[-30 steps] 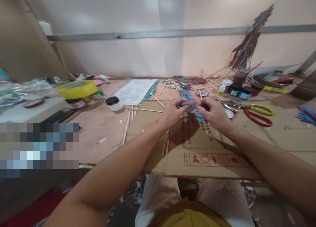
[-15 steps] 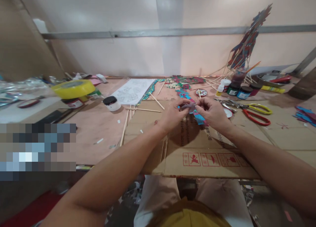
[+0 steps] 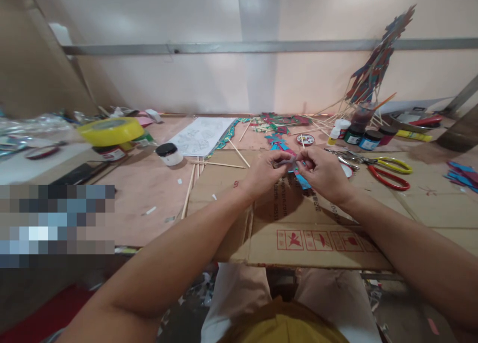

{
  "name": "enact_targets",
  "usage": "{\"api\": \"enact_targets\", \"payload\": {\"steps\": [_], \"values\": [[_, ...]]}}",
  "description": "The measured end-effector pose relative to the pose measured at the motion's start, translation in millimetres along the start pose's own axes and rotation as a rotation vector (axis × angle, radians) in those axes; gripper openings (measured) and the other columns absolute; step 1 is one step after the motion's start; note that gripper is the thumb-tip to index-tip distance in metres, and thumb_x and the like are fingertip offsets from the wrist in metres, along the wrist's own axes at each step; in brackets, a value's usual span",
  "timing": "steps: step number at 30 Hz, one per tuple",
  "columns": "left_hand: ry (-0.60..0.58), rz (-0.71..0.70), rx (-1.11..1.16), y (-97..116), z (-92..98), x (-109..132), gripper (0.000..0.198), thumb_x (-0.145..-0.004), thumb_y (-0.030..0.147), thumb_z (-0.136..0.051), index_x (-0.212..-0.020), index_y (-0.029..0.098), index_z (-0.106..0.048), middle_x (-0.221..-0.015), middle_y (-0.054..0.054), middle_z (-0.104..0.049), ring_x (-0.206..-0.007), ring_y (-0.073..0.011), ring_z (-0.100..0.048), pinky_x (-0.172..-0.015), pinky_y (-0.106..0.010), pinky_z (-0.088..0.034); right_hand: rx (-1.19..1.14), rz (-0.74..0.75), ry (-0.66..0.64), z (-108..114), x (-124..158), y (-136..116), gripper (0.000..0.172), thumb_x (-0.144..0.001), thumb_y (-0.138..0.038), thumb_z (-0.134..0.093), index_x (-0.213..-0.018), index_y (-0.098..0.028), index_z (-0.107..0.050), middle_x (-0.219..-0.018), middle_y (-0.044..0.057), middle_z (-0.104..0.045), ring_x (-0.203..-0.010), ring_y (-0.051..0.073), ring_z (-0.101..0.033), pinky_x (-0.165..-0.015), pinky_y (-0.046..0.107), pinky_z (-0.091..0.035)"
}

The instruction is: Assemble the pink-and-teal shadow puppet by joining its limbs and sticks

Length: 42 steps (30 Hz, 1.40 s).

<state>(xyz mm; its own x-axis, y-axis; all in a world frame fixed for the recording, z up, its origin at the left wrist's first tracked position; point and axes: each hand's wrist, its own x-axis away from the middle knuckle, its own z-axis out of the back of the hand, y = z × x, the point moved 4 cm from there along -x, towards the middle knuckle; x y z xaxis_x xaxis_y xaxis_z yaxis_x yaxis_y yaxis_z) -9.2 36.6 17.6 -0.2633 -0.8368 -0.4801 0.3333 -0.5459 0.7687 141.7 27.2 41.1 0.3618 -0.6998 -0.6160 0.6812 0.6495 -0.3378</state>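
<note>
Over the cardboard sheet (image 3: 321, 241), my left hand (image 3: 266, 172) pinches a small greyish, see-through strip (image 3: 287, 163). Close beside it on the right, my right hand (image 3: 324, 172) has its thumb and fingers pressed together near the strip's end; whatever lies between these fingertips is too small to name. Blue and pink cut pieces (image 3: 303, 181) show beneath and between the hands. More blue pieces (image 3: 277, 142) lie just beyond. A small round tin (image 3: 305, 140) with a stick across it stands behind my right hand.
Pliers and scissors with red (image 3: 388, 178) and yellow handles lie right, near paint jars (image 3: 369, 140). Bamboo sticks and a drawing sheet (image 3: 197, 136) lie left of centre. A black-lidded jar (image 3: 169, 155) and yellow tape roll (image 3: 110, 130) stand further left. Painted cutouts on sticks (image 3: 373, 64) rise at back right.
Both hands stay nearly in place, with small finger shifts around the strip. The blue and pink pieces under them have shifted slightly.
</note>
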Motion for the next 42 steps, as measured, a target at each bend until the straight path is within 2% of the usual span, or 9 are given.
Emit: {"api": "enact_targets", "payload": {"steps": [4,7,11,17,20,28,36,42], "values": [[0.004,-0.016,-0.017,0,0.1,0,0.015,-0.084,0.023,-0.061,-0.092,0.018,-0.072,-0.091,-0.003,-0.073,-0.083,-0.0146,-0.064,-0.081,-0.027,-0.049,0.084,0.109,-0.005,1,0,-4,0.007,-0.082,-0.017,-0.052,-0.079,-0.021,-0.056,-0.073,0.004,-0.058,-0.070,0.018,-0.051,-0.069,0.031,-0.037],[0.005,-0.022,0.023,-1,0.7,-1,0.014,-0.085,0.025,-0.061,-0.091,0.018,-0.071,-0.092,-0.003,-0.073,-0.084,-0.0145,-0.064,-0.081,-0.027,-0.049,0.102,0.129,-0.005,1,0,-7,0.008,-0.083,-0.017,-0.051,-0.078,-0.021,-0.056,-0.072,0.005,-0.058,-0.071,0.019,-0.052,-0.070,0.032,-0.037],[-0.013,-0.007,0.042,-2,0.7,-1,0.013,-0.085,0.027,-0.062,-0.089,0.019,-0.071,-0.090,-0.003,-0.073,-0.083,-0.0145,-0.064,-0.079,-0.027,-0.049,0.068,0.068,-0.015,2,-1,-6,0.007,-0.079,-0.016,-0.054,-0.075,-0.021,-0.055,-0.069,0.003,-0.058,-0.065,0.017,-0.049,-0.065,0.030,-0.036],[0.019,-0.020,0.028,-5,-0.1,0,0.010,-0.083,0.024,-0.063,-0.087,0.018,-0.071,-0.091,-0.004,-0.073,-0.082,-0.0142,-0.064,-0.078,-0.026,-0.050,-0.093,-0.108,-0.041,1,-2,-1,0.004,-0.073,-0.019,-0.059,-0.069,-0.020,-0.057,-0.058,-0.002,-0.053,-0.053,0.012,-0.043,-0.055,0.025,-0.033],[0.008,-0.029,0.026,-5,-1.0,0,0.011,-0.084,0.024,-0.063,-0.087,0.018,-0.071,-0.090,-0.004,-0.073,-0.081,-0.0139,-0.064,-0.077,-0.026,-0.050,-0.120,-0.134,-0.057,0,-3,0,0.005,-0.072,-0.018,-0.058,-0.067,-0.020,-0.057,-0.057,-0.002,-0.052,-0.053,0.011,-0.043,-0.054,0.025,-0.033],[-0.028,-0.036,-0.022,-1,-1.1,0,0.013,-0.084,0.024,-0.062,-0.091,0.018,-0.072,-0.090,-0.004,-0.073,-0.082,-0.0147,-0.064,-0.080,-0.027,-0.050,-0.021,0.005,-0.083,1,-1,-3,0.008,-0.074,-0.014,-0.056,-0.074,-0.022,-0.055,-0.066,0.000,-0.056,-0.059,0.014,-0.045,-0.059,0.027,-0.033],[0.012,-0.065,-0.063,-2,-2.6,4,0.012,-0.084,0.020,-0.060,-0.089,0.018,-0.071,-0.089,-0.003,-0.073,-0.082,-0.0139,-0.064,-0.080,-0.026,-0.049,-0.191,-0.179,-0.118,-1,-4,3,0.004,-0.068,-0.015,-0.057,-0.069,-0.019,-0.059,-0.056,-0.003,-0.051,-0.052,0.010,-0.041,-0.053,0.025,-0.032],[0.032,-0.087,-0.112,2,-3.0,6,0.011,-0.084,0.021,-0.060,-0.087,0.019,-0.071,-0.088,-0.003,-0.073,-0.081,-0.0138,-0.064,-0.081,-0.027,-0.049,-0.284,-0.259,-0.154,-2,-4,7,0.003,-0.070,-0.019,-0.057,-0.067,-0.018,-0.058,-0.055,-0.004,-0.049,-0.050,0.009,-0.040,-0.050,0.024,-0.030]]}}
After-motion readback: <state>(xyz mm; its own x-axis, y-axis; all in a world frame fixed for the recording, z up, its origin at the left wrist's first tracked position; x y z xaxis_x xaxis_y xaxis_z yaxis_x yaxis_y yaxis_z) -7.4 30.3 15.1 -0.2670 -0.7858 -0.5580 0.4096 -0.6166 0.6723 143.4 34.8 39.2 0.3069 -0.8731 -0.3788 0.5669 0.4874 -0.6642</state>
